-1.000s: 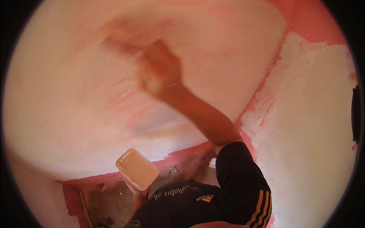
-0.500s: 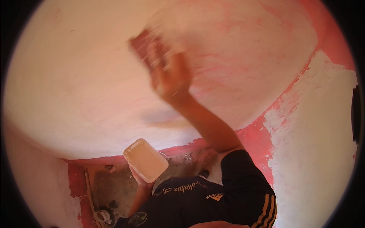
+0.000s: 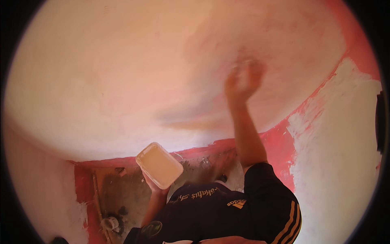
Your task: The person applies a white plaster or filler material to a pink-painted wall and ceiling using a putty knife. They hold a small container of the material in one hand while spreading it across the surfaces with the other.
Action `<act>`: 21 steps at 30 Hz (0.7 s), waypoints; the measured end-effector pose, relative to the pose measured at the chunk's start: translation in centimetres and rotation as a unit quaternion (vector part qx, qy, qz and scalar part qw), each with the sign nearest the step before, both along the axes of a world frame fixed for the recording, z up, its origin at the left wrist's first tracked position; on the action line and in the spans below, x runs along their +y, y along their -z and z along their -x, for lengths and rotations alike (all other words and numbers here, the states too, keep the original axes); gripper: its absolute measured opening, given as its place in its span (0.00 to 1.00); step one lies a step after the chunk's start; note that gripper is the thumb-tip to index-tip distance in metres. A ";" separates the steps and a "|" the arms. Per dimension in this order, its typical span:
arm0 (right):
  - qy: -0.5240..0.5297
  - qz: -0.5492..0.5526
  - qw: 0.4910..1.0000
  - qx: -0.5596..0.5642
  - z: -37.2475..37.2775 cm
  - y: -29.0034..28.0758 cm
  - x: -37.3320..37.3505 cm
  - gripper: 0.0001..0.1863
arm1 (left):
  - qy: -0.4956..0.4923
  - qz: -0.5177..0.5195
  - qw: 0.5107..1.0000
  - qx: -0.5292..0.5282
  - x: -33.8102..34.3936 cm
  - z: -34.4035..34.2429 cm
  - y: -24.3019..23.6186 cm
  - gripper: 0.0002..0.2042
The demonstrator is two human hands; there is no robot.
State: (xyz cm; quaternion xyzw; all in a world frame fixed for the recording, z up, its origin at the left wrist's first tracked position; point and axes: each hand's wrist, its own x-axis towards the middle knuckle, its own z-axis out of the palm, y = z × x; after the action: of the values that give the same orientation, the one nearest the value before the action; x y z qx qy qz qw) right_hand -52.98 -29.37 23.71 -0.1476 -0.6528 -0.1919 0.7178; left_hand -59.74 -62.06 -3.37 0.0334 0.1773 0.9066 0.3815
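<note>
My left hand (image 3: 151, 184) is closed on a rectangular plastic tub (image 3: 170, 184), held low in front of my body with its broad pale face toward the view. The tub's rim looks smeared with whitish material. My right arm reaches up to the pale, pink-streaked wall (image 3: 122, 81). Against that surface my right hand (image 3: 243, 83) is curled and blurred by motion. Only a faint reddish trace of the flat reddish spreader (image 3: 247, 61) shows at its fingertips; the tool's outline is smeared.
At right, a red strip (image 3: 280, 142) borders a patchy white wall (image 3: 333, 154). Below lies a stained floor (image 3: 138, 199), with a long thin stick (image 3: 97, 199) and a small whitish container (image 3: 109, 223) at lower left. A dark object (image 3: 380, 122) sits at the right rim.
My right hand has swept right and slightly down across the wall, and the spreader, plainer before, is now hardly visible. The tub in my left hand has shifted slightly up and right in view.
</note>
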 end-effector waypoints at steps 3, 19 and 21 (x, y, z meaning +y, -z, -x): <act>-0.146 0.037 0.978 -0.147 4.1 8.5 -6.2 0.16 | 0.003 -0.028 1.000 -0.012 1.1 0.3 1.3 0.29; -0.437 0.767 0.420 0.210 -37.7 27.6 10.0 0.21 | 0.007 0.031 0.998 -0.053 18.1 -21.6 5.5 0.30; -0.429 0.766 0.427 0.215 -41.8 27.1 12.9 0.21 | 0.036 0.009 0.999 -0.021 22.2 -25.3 5.3 0.32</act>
State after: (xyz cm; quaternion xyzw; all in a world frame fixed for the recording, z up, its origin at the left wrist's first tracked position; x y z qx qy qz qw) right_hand -11.13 -16.51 -3.43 -0.3742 -0.3344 0.7584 0.4159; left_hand -34.41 -39.86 -8.65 0.0173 0.1760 0.8912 0.4177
